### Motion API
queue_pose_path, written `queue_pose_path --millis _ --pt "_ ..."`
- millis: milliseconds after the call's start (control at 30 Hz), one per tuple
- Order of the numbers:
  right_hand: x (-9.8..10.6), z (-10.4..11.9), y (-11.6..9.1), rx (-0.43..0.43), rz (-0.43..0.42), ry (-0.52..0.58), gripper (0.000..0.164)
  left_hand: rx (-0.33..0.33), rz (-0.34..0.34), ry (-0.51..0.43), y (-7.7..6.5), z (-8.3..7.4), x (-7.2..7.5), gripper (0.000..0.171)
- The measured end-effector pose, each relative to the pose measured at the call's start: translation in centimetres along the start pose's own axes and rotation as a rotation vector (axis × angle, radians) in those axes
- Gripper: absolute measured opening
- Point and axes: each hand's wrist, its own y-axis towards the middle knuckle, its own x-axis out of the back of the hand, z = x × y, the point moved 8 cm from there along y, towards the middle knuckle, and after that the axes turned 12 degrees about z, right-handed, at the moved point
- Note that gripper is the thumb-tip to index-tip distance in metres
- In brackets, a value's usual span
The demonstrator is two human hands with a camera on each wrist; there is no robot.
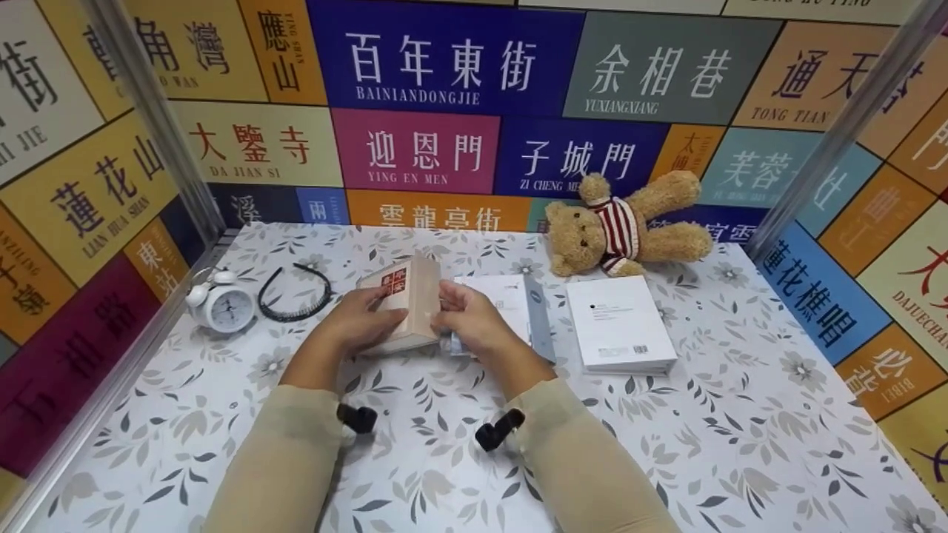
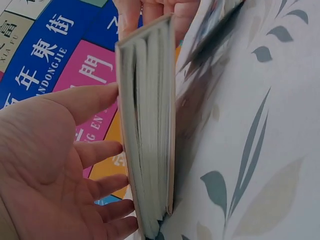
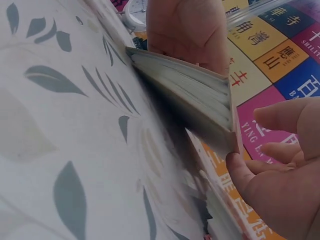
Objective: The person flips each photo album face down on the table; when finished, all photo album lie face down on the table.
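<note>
A thick book point(image 1: 415, 296) with a beige cover and a red square print stands tilted on the patterned table, between both hands. My left hand point(image 1: 359, 322) touches its front cover; in the left wrist view the thumb and fingertips reach that side fairly straight. My right hand point(image 1: 478, 318) is at the spine, its thumb point(image 3: 240, 170) at the spine's corner and the other fingers spread beside it. The page edges point(image 2: 150, 110) face the left wrist view. Just right, partly hidden by my right hand, lies a white book with a grey-blue spine point(image 1: 541, 326).
Another white book point(image 1: 622, 326) lies further right. Behind it a teddy bear point(image 1: 622, 229) in a striped shirt lies on its side. To the left are a white alarm clock point(image 1: 226, 307) and a black headband point(image 1: 285, 314). Panels with lettering point(image 1: 415, 152) wall the table.
</note>
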Motion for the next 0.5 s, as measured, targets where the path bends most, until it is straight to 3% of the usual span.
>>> queue_pose_path --millis 400,500 --pt "-2.5 -1.0 -0.2 -0.07 0.159 -0.069 0.077 0.11 0.031 0.077 -0.6 1.4 0.3 0.085" --pt "-2.6 -1.1 -0.2 -0.071 0.161 -0.07 0.076 0.117 0.024 0.149 -0.4 1.4 0.3 0.084"
